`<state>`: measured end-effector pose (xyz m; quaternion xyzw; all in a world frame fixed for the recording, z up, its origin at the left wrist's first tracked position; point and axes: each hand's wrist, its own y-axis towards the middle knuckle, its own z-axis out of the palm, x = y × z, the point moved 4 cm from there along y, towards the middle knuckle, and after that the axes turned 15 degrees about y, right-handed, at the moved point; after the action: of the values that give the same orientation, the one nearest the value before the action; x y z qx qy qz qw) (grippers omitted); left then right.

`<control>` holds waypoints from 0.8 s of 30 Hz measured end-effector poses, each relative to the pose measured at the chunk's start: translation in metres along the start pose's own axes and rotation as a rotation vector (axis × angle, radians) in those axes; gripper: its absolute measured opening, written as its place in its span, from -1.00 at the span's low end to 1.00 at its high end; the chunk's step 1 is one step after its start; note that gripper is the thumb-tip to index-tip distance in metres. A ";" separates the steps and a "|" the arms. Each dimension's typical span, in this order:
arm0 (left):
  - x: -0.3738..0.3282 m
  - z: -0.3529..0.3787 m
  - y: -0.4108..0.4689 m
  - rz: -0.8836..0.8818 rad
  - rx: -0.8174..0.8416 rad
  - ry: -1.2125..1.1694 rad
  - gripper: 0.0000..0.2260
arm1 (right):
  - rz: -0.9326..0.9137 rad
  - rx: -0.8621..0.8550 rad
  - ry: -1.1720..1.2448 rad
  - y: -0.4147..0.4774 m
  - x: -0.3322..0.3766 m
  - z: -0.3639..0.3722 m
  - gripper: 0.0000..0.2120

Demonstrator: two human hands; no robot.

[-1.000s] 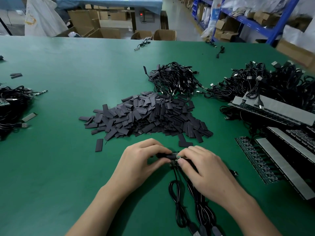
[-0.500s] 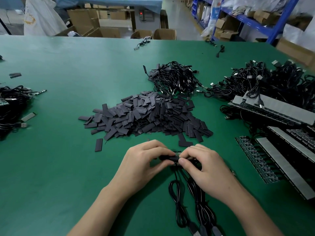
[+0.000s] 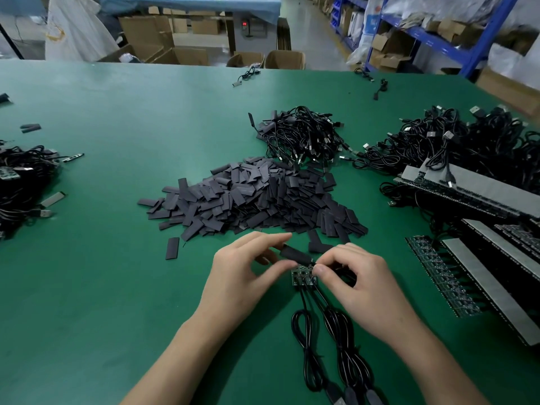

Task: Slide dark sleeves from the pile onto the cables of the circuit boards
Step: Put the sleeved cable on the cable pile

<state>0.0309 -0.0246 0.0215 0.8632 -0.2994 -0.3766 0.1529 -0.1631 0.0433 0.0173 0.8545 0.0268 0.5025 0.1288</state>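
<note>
A dark sleeve (image 3: 295,255) is pinched between the thumb and fingers of my left hand (image 3: 248,273), just above a few small green circuit boards (image 3: 302,277) lying on the green table. My right hand (image 3: 359,285) pinches the right end of that sleeve and the board inside it, fingers curled. Black cables (image 3: 330,340) run from the boards toward me and end in USB plugs at the bottom edge. The big pile of flat dark sleeves (image 3: 257,197) lies just beyond my hands.
A heap of sleeved cables (image 3: 301,135) sits behind the pile. Bundled cables (image 3: 455,141) and rows of circuit boards on grey strips (image 3: 479,258) fill the right side. More cables (image 3: 20,182) lie at the left edge. A lone sleeve (image 3: 171,248) lies left of my hands.
The sleeve has lifted slightly and tilted above the boards, which now show below my fingertips. Both hands stay in nearly the same place.
</note>
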 end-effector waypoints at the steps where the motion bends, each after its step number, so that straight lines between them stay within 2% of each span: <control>1: 0.001 -0.001 0.000 -0.030 -0.022 -0.011 -0.70 | 0.001 -0.009 0.011 0.000 0.000 0.000 -0.86; 6: 0.001 -0.003 0.000 -0.101 -0.054 -0.034 -0.82 | -0.002 -0.044 0.023 0.000 0.001 0.000 -0.85; 19: -0.001 0.002 0.000 -0.085 -0.027 -0.060 -0.79 | -0.018 -0.106 0.030 -0.001 0.004 0.003 -0.86; 21: 0.003 0.005 -0.001 -0.165 -0.018 -0.139 -0.80 | -0.015 -0.103 0.045 -0.001 0.004 0.003 -0.86; 24: 0.007 0.012 -0.003 -0.355 0.033 -0.398 -0.81 | -0.007 -0.087 0.055 -0.001 0.003 0.005 -0.88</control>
<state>0.0269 -0.0273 0.0080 0.8136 -0.1738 -0.5547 0.0086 -0.1569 0.0443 0.0172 0.8339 0.0116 0.5259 0.1671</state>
